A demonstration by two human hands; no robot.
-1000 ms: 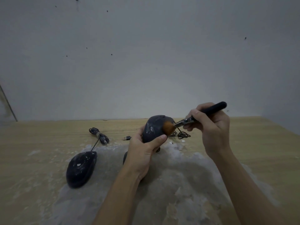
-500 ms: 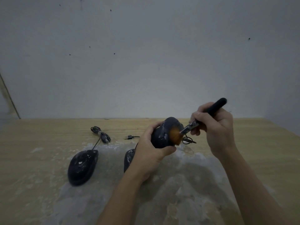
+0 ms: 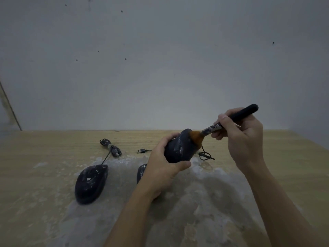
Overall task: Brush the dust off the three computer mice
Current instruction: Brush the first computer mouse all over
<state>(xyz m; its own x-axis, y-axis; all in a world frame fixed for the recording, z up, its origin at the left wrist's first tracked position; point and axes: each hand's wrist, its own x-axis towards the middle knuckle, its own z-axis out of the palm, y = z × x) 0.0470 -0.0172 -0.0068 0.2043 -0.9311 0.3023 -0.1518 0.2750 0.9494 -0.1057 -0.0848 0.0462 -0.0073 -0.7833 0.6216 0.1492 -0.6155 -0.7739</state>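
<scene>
At the lower left of the frame a dusty black mouse [image 3: 91, 183] lies on the wooden table [image 3: 44, 154], its cable running up to a tied bundle [image 3: 111, 147]; no brand or writing is readable on it. Toward the centre, a second mouse [image 3: 141, 171] is mostly hidden behind my left hand [image 3: 160, 172], with a USB plug [image 3: 141, 151] beyond it. My left hand grips the third mouse [image 3: 179, 148], raised off the table. Right of it, my right hand [image 3: 243, 138] pinches the brush [image 3: 222, 124], whose orange bristles touch the mouse's top. Pale dust [image 3: 204, 202] smears the tabletop below.
</scene>
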